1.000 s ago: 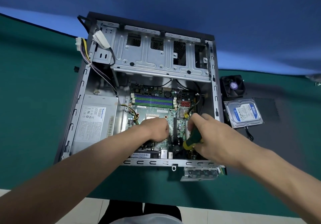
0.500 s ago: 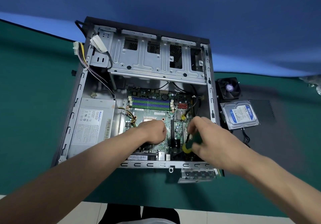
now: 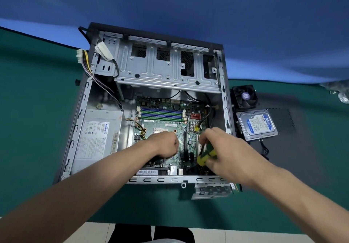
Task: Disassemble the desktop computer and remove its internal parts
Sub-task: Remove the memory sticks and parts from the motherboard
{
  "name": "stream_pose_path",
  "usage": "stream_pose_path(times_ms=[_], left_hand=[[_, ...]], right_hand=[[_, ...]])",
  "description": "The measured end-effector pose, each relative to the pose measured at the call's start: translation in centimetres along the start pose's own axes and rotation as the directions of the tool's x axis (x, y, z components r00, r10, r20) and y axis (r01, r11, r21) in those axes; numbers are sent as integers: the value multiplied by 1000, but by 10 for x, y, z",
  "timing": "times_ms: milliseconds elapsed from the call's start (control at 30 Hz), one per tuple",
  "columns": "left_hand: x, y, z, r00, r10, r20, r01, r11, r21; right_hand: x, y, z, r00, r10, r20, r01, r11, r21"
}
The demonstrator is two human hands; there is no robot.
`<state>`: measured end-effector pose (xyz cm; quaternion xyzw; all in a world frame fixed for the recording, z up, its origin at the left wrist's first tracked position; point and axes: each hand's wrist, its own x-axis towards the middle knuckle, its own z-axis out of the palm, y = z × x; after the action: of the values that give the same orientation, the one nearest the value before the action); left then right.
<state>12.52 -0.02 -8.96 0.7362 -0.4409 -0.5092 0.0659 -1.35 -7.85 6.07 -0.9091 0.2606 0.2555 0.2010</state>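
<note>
The open desktop case [image 3: 75, 140] lies on its side on the green table. Inside sits the green motherboard [image 3: 164, 123] with blue and green memory slots, and a grey power supply [image 3: 98, 135] at the left. My left hand [image 3: 166, 144] rests as a fist on the motherboard near the processor socket; whether it holds anything is hidden. My right hand [image 3: 224, 152] grips a green and yellow screwdriver [image 3: 204, 157], its shaft pointing down among the expansion slots at the board's right side.
A black cooler fan [image 3: 244, 97] and a blue-labelled hard drive [image 3: 256, 124] lie on a dark panel right of the case. The metal drive cage [image 3: 162, 69] spans the case's far end. A loose bracket [image 3: 211, 191] sits at the near edge. Bundled power wires [image 3: 85, 61] hang over the left wall.
Both hands stay on the motherboard. My right hand has turned slightly on the screwdriver and sits a little lower in the case. The view has shifted a bit.
</note>
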Motion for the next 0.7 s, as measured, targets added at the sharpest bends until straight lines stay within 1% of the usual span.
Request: stream_pose_path(times_ms=[67,100,167,200,267,367,433,500,533,633,700], left_hand=[[0,0,0,1000,4,7,-4,1000,-4],[0,0,0,1000,6,8,-6,1000,-6],[-1,1,0,1000,4,9,-4,1000,-7],[-1,1,0,1000,3,7,-3,1000,-8],[-1,2,-1,1000,0,7,0,1000,-13],[-2,2,-2,1000,0,11,0,1000,-18],[-2,2,-2,1000,-1,12,1,1000,-21],[-2,3,-2,1000,-1,11,1,1000,-14],[-2,2,-2,1000,-2,14,2,1000,-10],[-2,3,-2,1000,-7,19,8,1000,-12],[-3,2,-2,1000,-10,22,11,1000,-21]], right_hand=[[-1,2,1,999,29,-42,-32,997,-73],[-1,3,2,998,30,-49,-32,998,-52],[-2,5,2,1000,3,-12,-3,1000,8],[-2,5,2,1000,0,23,0,1000,13],[-2,5,2,999,18,30,-18,1000,6],[-2,5,7,996,66,-61,-67,998,-11],[-1,4,8,995,61,-78,-60,998,12],[0,-1,7,998,41,-46,-39,999,32],[1,-3,7,998,50,-31,-50,999,10],[3,-4,8,992,68,-102,-70,997,-21],[3,-3,7,995,58,-85,-59,998,2]])
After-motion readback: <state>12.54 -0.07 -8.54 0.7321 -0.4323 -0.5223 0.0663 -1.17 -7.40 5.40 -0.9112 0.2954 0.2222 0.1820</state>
